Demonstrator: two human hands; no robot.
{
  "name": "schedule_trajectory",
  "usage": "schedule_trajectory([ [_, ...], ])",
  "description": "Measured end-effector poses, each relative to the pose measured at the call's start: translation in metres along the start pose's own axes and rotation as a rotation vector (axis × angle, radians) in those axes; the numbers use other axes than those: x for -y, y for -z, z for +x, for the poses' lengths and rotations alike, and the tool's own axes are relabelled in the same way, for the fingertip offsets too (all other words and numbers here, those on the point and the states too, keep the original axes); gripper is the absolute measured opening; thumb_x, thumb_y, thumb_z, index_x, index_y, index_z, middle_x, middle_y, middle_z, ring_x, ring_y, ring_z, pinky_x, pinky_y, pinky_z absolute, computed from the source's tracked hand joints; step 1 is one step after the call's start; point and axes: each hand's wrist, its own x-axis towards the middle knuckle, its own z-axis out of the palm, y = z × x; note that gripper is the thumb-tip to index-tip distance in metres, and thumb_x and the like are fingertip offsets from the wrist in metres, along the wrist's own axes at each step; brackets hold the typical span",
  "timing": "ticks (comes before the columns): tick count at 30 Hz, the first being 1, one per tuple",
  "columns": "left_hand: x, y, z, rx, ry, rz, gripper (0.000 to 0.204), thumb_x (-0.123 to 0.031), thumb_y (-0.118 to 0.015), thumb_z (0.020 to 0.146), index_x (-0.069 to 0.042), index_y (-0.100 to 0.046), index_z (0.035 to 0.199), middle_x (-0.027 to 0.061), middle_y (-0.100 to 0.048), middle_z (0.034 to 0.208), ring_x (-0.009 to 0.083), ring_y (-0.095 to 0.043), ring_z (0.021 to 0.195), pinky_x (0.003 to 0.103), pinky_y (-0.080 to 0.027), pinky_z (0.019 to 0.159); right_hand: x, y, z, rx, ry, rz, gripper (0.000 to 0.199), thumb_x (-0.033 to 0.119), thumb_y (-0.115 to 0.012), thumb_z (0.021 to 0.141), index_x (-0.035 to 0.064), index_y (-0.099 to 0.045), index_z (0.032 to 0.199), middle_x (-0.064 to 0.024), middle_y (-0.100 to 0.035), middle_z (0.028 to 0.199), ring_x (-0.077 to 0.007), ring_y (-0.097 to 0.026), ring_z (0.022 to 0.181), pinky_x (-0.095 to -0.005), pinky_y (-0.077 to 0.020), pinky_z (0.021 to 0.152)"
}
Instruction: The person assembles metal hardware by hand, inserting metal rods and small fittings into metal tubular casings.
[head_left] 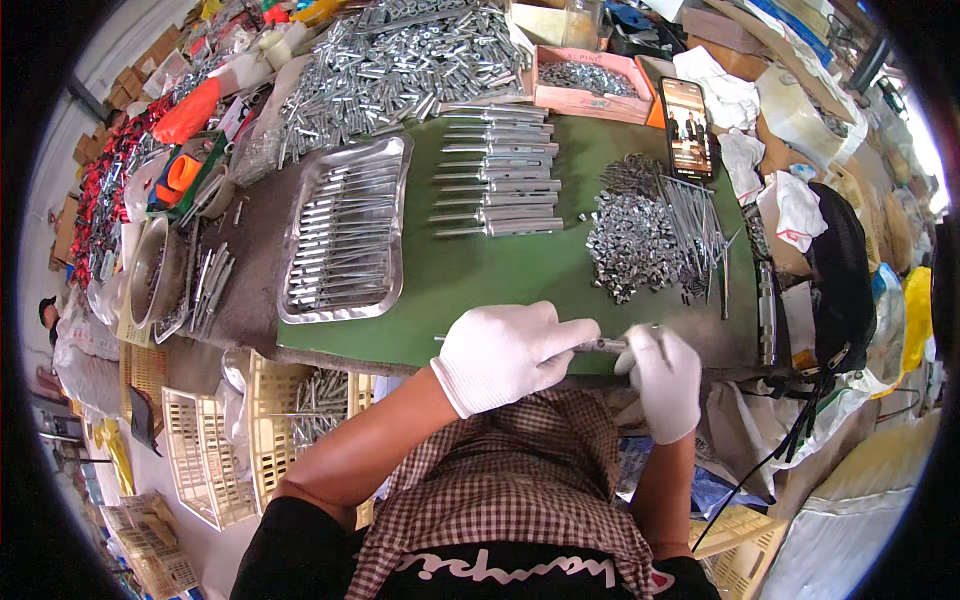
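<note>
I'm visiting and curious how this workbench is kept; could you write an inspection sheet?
Surface: green mat, partly covered.
Job's things: metal part in hand; tray of slim pieces; row of cylinders; small fittings piled.
Clutter: metal heap behind; phone and white cloths, right.
Hands: white-gloved; left hand grips the metal part, right hand at its end.
Cables: black cords or straps, right; unclear which.
Surroundings: crates, lower left.

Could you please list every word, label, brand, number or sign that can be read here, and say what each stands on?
I won't copy out wording, but writing shows here:
Black shirt: large white script, legible in part; the checked apron covers some of it.
Pink box: small printed lettering, only partly clear.
Phone: small text low on the screen, too small to read.
</note>
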Motion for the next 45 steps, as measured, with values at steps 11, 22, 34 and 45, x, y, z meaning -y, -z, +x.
schedule_trajectory([
  [11, -0.019, -0.022, 0.004, 0.202, 0.137, 0.212, 0.014, -0.016, -0.060, 0.083, -0.021, -0.063, 0.095, 0.0060, -0.048, 0.070, 0.0210, -0.058, 0.051, 0.036, -0.047, 0.043, -0.009, 0.035, 0.083, -0.326, 0.498, -0.601, 0.011, 0.010, -0.068, 0.083, 0.0046, -0.068, 0.093, -0.0109, -0.064, 0.089, -0.0268, -0.065, 0.080, -0.0351, -0.0501, 0.074],
  [22, -0.019, -0.022, 0.003, 0.214, 0.126, 0.203, 0.017, -0.017, -0.061, 0.082, -0.023, -0.063, 0.099, 0.0060, -0.049, 0.070, 0.0213, -0.059, 0.052, 0.035, -0.049, 0.045, 0.002, 0.014, 0.084, -0.225, 0.640, -0.882, 0.013, 0.011, -0.070, 0.079, 0.0043, -0.063, 0.088, -0.0134, -0.063, 0.092, -0.0336, -0.063, 0.081, -0.0418, -0.0500, 0.072],
  [34, -0.022, -0.019, 0.003, 0.211, 0.176, 0.173, 0.018, -0.022, -0.063, 0.085, -0.020, -0.065, 0.103, 0.0066, -0.051, 0.073, 0.0229, -0.061, 0.055, 0.037, -0.050, 0.049, -0.007, 0.007, 0.016, 0.106, 0.507, -0.502, 0.016, 0.011, -0.074, 0.075, 0.0035, -0.067, 0.087, -0.0128, -0.066, 0.083, -0.0283, -0.065, 0.075, -0.0356, -0.0506, 0.066],
  [45, -0.020, -0.021, 0.002, 0.219, 0.159, 0.169, 0.017, -0.022, -0.062, 0.085, -0.020, -0.064, 0.102, 0.0053, -0.050, 0.072, 0.0212, -0.060, 0.054, 0.035, -0.049, 0.048, -0.003, 0.014, 0.019, -0.033, 0.566, -0.519, 0.016, 0.015, -0.073, 0.078, 0.0064, -0.070, 0.091, -0.0112, -0.066, 0.086, -0.0264, -0.064, 0.077, -0.0349, -0.0505, 0.070],
])
